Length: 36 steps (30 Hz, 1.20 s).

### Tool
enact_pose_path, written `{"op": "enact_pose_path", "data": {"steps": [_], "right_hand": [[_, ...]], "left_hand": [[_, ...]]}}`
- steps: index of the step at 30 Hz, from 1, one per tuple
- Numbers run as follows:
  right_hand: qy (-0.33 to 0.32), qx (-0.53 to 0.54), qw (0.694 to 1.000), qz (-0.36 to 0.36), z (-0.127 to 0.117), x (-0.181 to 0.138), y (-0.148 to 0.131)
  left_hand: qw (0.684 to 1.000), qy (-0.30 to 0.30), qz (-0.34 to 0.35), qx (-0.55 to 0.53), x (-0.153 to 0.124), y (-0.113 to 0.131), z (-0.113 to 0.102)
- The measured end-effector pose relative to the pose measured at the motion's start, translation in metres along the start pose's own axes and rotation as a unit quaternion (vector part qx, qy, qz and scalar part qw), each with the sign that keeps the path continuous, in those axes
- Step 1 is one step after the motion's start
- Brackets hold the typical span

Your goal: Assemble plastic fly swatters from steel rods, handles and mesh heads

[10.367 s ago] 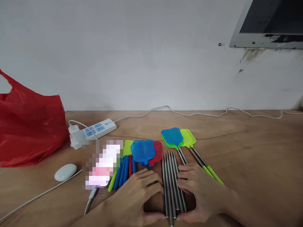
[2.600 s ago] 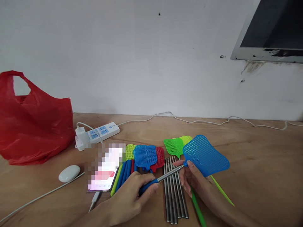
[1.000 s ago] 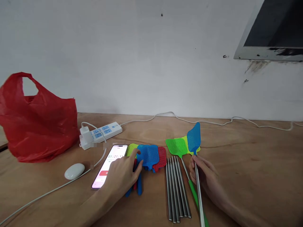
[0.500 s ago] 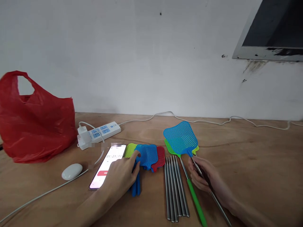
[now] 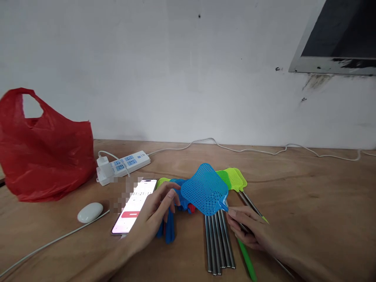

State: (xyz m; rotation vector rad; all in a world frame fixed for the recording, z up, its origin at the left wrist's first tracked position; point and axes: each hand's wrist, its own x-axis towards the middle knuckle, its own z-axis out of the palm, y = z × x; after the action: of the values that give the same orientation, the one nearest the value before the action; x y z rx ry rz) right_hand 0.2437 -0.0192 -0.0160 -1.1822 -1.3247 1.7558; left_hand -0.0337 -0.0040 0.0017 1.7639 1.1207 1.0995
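Observation:
My right hand (image 5: 251, 227) grips a blue fly swatter (image 5: 205, 190) near its neck, where the mesh head meets a thin metal rod. The head tilts up and leftward above a row of metal tubes (image 5: 216, 248). My left hand (image 5: 157, 207) has its fingers loosely bent and apart, its tips close to the left edge of that head; whether they touch it I cannot tell. Beneath lie loose swatter heads, blue (image 5: 179, 183), yellow-green (image 5: 162, 181) and red (image 5: 192, 208), beside blue handles (image 5: 169, 231). Behind the held head rest a green swatter (image 5: 225, 178) and a yellow-green swatter (image 5: 236, 179).
A phone (image 5: 138, 207) with a running timer lies by my left wrist. Farther left are a white mouse-shaped object (image 5: 90, 212), a power strip (image 5: 125, 166) and a red plastic bag (image 5: 47, 152). A white cable (image 5: 249, 150) runs along the wall.
My right hand has swung the blue swatter's head left and down, uncovering the green and yellow-green heads. My left hand has drawn back slightly from the pile of heads, its fingers loosened.

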Motion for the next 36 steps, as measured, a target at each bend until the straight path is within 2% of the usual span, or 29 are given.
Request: {"op": "enact_pose_path", "data": {"steps": [2,5,8,14,20,31,36], "right_hand": [[0.021,0.042,0.999,-0.012,0.002,0.002,0.007],[0.005,0.066,0.998,-0.019,0.005,0.006,0.015],[-0.023,0.039,0.999,-0.017,0.003,0.008,0.020],[-0.068,-0.026,0.997,0.012,-0.005,0.010,0.025],[-0.027,-0.079,0.996,-0.006,0.000,0.005,0.019],[-0.030,-0.127,0.991,-0.020,0.006,-0.001,0.014],[-0.014,-0.206,0.975,-0.078,0.007,-0.003,0.012]], "left_hand": [[0.999,-0.014,-0.019,-0.037,0.000,-0.002,0.003],[0.996,-0.047,-0.041,-0.067,-0.001,-0.002,0.007],[0.989,-0.065,-0.066,-0.119,0.000,-0.001,0.010],[0.977,-0.036,-0.082,-0.193,0.001,0.000,0.011],[0.964,-0.011,-0.102,-0.245,0.001,-0.001,0.015],[0.953,0.045,-0.126,-0.270,0.001,0.006,0.016],[0.943,0.062,-0.160,-0.284,0.002,0.007,0.017]]}}
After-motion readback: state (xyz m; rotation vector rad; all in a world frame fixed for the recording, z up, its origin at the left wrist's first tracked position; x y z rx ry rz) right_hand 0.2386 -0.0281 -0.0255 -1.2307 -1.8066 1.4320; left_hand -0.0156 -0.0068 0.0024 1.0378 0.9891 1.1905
